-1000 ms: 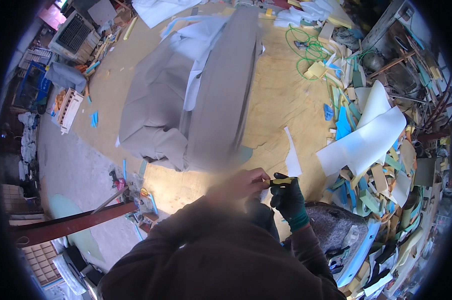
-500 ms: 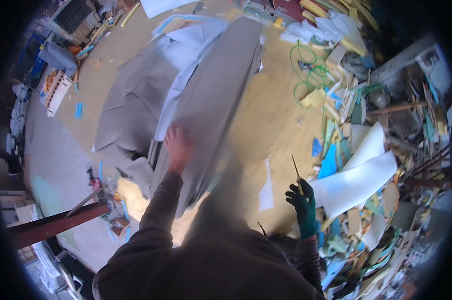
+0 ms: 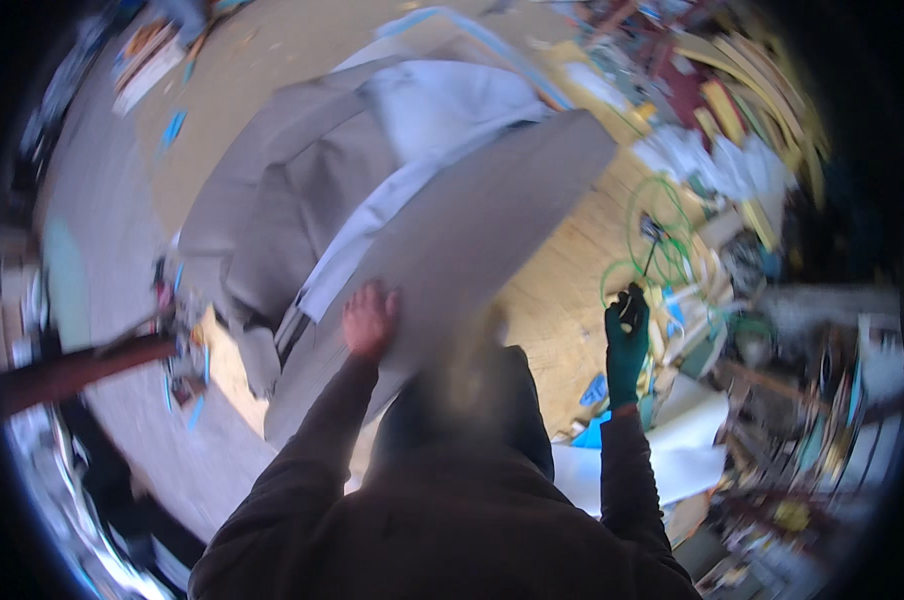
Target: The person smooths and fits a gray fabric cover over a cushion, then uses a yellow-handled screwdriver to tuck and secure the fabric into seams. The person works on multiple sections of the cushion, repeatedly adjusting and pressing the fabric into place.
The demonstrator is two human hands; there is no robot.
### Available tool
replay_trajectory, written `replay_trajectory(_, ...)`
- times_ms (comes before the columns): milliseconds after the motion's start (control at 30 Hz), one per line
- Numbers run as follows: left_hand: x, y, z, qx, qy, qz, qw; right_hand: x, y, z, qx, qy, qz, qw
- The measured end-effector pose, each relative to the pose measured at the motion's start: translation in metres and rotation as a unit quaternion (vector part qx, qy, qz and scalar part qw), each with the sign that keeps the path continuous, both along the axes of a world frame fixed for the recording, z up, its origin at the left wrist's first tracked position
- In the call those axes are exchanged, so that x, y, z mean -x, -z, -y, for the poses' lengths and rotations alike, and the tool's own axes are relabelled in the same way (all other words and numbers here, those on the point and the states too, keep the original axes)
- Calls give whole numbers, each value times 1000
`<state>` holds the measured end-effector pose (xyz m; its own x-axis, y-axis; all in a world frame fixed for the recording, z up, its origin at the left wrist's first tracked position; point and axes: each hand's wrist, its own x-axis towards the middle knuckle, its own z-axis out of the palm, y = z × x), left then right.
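My bare left hand [image 3: 370, 320] lies flat, fingers spread, on a long folded strip of grey-brown sheet material [image 3: 472, 220]. The sheet's white underside [image 3: 452, 105] shows along the fold, and more of the material lies crumpled to the left. My right hand [image 3: 627, 345], in a dark green glove, is raised to the right of the sheet and closed round the pale handle of a tool [image 3: 627, 318]. The tool's thin, dark pointed shaft sticks up from the fist; blur hides whether it is a knife or an awl.
Beneath the sheet is a yellowish board surface [image 3: 572, 300]. Green cord [image 3: 662, 190] lies in loops at the right, beside piled foam offcuts and scraps. A white sheet [image 3: 687, 430] is beyond my right forearm. A dark red beam [image 3: 82, 375] juts in at the left.
The view has shifted, and the sheet's far end now lies farther right. My right hand has moved up and forward with the tool. My left hand stays on the sheet.
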<state>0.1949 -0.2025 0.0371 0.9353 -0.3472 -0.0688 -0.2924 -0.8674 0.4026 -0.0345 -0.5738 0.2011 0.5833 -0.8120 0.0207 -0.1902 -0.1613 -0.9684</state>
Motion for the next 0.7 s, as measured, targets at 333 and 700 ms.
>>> replay_trajectory(333,1,-24,11,30,-136,-53,989,-304,98,85,310,-407,-116,852)
replay_trajectory(700,-146,95,9,24,-130,-58,990,-352,159,86,345,-452,-103,816)
